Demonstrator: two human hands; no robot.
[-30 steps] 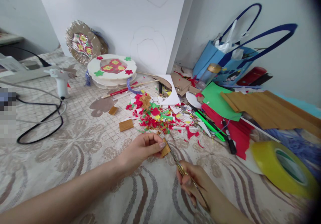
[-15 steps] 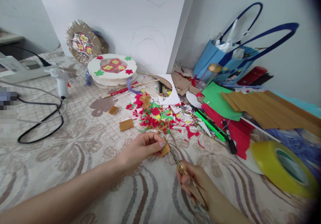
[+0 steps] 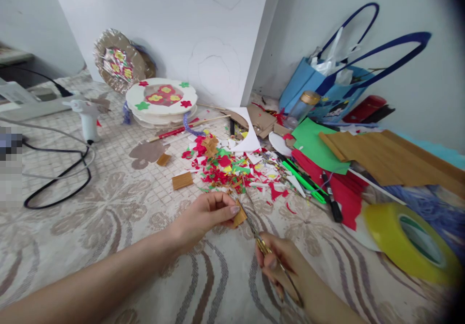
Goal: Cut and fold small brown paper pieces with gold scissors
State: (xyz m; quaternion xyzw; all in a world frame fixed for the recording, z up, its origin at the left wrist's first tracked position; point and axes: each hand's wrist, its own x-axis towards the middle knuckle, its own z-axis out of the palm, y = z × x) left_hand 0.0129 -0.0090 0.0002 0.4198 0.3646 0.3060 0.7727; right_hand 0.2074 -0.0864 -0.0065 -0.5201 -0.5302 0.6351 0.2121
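Between thumb and fingers, my left hand (image 3: 214, 211) pinches a small piece of brown crepe paper (image 3: 240, 217). My right hand (image 3: 281, 261) is wrapped round the gold handles of a pair of scissors (image 3: 263, 246). The scissor blades point up and left and meet the edge of the brown piece; how far they are parted is too small to tell. Just beyond my hands spreads a heap of red, green, yellow and white paper scraps (image 3: 232, 166). Two more brown paper pieces (image 3: 182, 180) lie to the left of the heap.
A white glue gun (image 3: 87, 118) with a looping cable stands at left. Behind it are a white flower-decorated lantern (image 3: 163, 113) and a round brown ornament (image 3: 109, 69). At right lie a yellow tape roll (image 3: 385, 237), brown crepe paper (image 3: 385, 162), a green craft knife (image 3: 305, 181) and a blue bag (image 3: 305, 79).
Hardly anything differs. The whole view has shifted very slightly, while both hands keep their hold on the paper and the scissors.
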